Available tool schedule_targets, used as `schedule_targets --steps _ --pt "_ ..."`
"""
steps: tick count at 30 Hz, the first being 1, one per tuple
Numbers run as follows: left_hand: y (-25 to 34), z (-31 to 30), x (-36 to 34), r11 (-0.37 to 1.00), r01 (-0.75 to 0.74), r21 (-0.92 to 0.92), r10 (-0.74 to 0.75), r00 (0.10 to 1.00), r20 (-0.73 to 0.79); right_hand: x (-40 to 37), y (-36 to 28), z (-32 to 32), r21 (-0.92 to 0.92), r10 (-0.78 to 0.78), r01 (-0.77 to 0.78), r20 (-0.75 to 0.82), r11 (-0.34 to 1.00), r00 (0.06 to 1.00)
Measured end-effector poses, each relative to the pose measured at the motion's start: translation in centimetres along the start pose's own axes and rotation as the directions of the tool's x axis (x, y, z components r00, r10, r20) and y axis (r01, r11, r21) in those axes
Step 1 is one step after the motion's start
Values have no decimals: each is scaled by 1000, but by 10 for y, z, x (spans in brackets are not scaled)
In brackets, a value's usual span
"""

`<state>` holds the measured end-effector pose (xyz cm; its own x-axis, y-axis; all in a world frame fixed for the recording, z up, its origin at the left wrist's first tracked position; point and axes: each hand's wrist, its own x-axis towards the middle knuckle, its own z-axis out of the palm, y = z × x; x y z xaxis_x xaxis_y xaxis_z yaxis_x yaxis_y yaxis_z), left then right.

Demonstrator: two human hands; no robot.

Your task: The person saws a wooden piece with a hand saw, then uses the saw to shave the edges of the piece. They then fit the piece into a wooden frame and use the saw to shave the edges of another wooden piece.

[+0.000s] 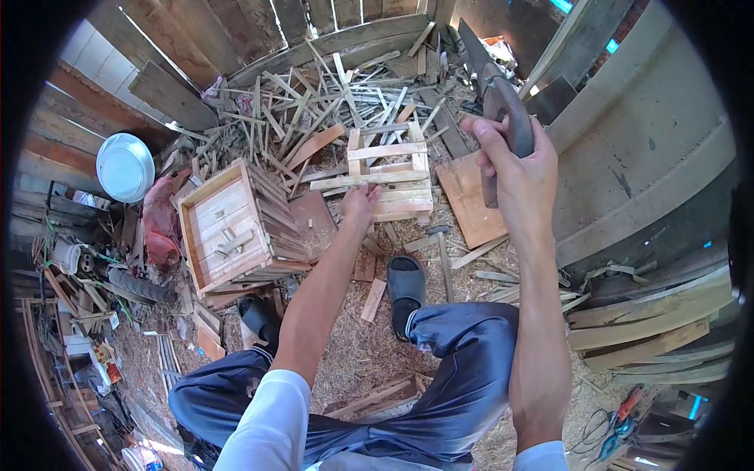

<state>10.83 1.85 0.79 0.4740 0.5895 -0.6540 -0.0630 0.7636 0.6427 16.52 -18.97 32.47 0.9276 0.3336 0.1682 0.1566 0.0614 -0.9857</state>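
Sawdust-strewn floor (349, 353); brown plank wall (173, 35); right grip (514, 169) clasps dark-handled saw (496, 102); left grip (359, 206) at pale wooden strip (336, 183), pinch unclear.

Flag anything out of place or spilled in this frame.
Wood scraps lie in a jumbled heap by the plank wall, and a hammer lies loose beside the right sandal, where it might get kicked.

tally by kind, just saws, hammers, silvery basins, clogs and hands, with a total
Dark-bladed hand saw with brown handle: 1
Wooden-handled metal hammer: 1
Round silvery metal basin: 1
Dark grey clogs: 2
Bare hands: 2
Total: 7
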Motion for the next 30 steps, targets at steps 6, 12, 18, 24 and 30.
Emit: schedule_targets --steps 6,12,18,24,30 --pt "-4 -5 3 991 23 129 -17 999 -46 -4 -5 5 -19 -16 17 14 1000 1000" --pt "9 1 6 906 85 415 -11 984 -177 -4 -7 17 -24 -25 25 25 999 999" --pt "23 2 -31 361 -186 914 486 874 -14 -3 -1 19 8 -6 6 33 1000 999" --pt "34 -14 -9 -177 -481 859 540 682 493 -5 -2 15 -76 -21 22 10 997 1000" --pt "55 -24 11 -275 -322 906 432 800 416 -2 2 13 -75 -39 39 3 996 999"
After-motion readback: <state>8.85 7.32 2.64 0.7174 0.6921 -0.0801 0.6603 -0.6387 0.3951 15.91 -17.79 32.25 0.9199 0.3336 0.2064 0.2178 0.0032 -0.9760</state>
